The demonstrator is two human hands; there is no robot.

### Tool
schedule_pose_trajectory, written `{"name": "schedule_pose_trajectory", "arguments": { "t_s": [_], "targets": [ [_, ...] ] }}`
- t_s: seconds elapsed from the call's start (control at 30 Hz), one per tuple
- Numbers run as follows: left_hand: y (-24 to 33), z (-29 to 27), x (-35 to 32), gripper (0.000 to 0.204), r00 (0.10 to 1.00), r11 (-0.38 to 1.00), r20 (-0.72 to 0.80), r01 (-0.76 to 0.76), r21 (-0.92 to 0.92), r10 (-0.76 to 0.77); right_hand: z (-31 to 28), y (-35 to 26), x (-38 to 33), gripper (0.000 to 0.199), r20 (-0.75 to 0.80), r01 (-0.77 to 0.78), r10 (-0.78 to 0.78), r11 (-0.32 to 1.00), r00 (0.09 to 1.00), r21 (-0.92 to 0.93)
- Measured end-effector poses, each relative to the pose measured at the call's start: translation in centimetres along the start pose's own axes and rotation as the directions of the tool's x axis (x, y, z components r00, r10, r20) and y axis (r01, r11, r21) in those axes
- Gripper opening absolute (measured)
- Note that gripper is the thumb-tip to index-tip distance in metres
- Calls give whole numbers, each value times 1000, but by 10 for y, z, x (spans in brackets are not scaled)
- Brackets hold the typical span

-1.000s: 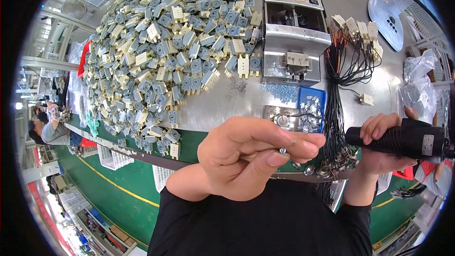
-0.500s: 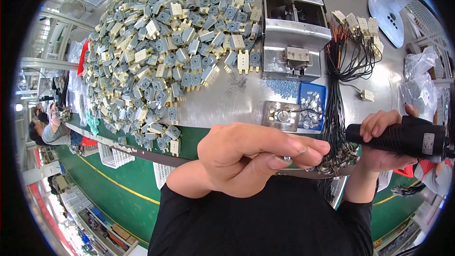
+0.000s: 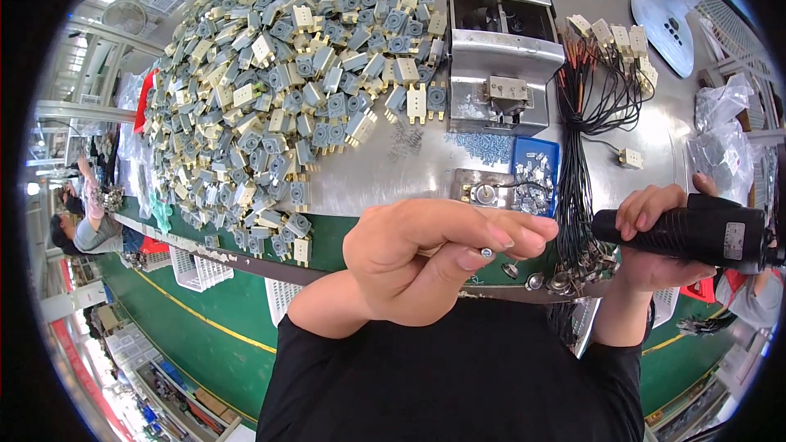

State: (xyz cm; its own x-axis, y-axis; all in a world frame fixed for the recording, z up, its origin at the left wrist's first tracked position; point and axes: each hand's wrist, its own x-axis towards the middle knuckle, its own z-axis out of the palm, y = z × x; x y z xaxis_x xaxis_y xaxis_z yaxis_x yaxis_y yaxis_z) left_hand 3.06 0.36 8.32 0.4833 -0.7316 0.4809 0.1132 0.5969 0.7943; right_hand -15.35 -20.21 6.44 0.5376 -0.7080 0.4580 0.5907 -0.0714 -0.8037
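Note:
My left hand (image 3: 417, 258) is held over the table's near edge, thumb and fingertips pinched on a small metal screw (image 3: 487, 253). Farther right, my right hand (image 3: 651, 217) wraps round a black electric screwdriver (image 3: 704, 233), lying sideways with its thick end to the right; its tip cannot be made out. Beyond the left hand sits a metal fixture (image 3: 485, 188) with a round part on it. Beside that is a blue tray (image 3: 547, 151) of small metal pieces. A bundle of black wires (image 3: 575, 172) runs between the two hands.
A large heap of grey and cream switch-like parts (image 3: 278, 82) covers the table's left. A metal machine (image 3: 503, 57) stands at the back, with loose screws (image 3: 479, 147) before it. At the right are a whitish disc (image 3: 661, 24) and plastic bags (image 3: 725, 135). Another person (image 3: 86, 233) works far left.
My left hand has risen slightly and shifted a little left, still pinching the screw. Small round metal parts beyond its fingertips show more now. The right hand keeps its grip, barely moved.

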Motion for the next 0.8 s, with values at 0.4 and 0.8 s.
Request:
{"name": "schedule_pose_trajectory", "arguments": {
  "t_s": [0.4, 0.8],
  "targets": [
    [16, -35, 2, 14, 983, 990, 115, -143, 5, 141, 1, 8, -6, 104, 12, -6, 6, 1000, 1000, 11],
    [104, -158, -177, 17, 835, 476, -549, 477, 739, 16, -50, -2, 7, 92, 32, -82, 87, 987, 996, -135]
  ]
}}
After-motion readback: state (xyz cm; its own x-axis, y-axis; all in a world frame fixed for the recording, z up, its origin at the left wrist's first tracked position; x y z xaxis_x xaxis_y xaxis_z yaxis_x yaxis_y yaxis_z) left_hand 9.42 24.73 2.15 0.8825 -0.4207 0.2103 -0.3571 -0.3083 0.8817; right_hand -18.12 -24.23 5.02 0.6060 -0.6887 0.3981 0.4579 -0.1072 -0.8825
